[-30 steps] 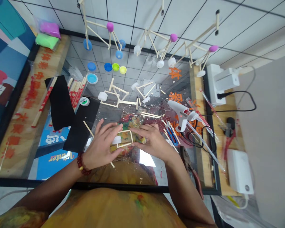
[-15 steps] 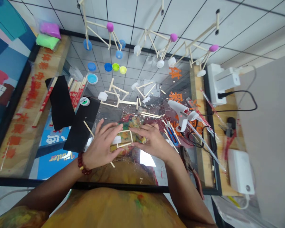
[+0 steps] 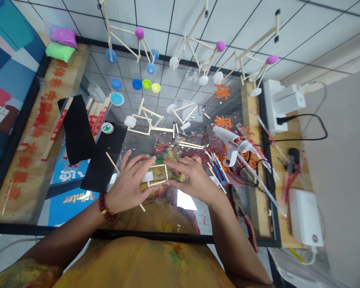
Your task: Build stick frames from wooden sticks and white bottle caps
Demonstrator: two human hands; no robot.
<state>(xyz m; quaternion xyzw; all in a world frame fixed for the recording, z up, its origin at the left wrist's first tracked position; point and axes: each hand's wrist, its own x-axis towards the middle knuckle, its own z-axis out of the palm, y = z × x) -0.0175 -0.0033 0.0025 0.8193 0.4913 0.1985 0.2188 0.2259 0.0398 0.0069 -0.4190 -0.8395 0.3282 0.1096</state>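
Almost nothing has moved since the earlier frame: my view has drifted slightly, and both hands keep their hold. At the center of my view, just above 6 o'clock from the glass counter's (image 3: 198, 218) near edge, I have a small rectangular frame of wooden sticks (image 3: 157, 183) cradled between them, with a white plastic cap (image 3: 148, 176) at its left side. My left hand (image 3: 127, 180) wraps the frame's left end, with the fingers arched over and the thumb reaching under the lower stick. My right hand (image 3: 192, 180) comes in from 3 o'clock, its fingertips (image 3: 171, 164) against the right end. Neither hand looks clenched; both look like a light, careful grasp. I judge the frame to be very light but fragile: stiff along each stick, and likely to rack or snap at its joints under a twist. I would take it at the corners, with even pressure from both sides, and not squeeze a stick mid-span. Its thin sticks also seem easy to lose from a smooth grip. A white hot-glue gun (image 3: 229, 140) lies at about 2 o'clock, with loose sticks (image 3: 192, 145) scattered nearby.
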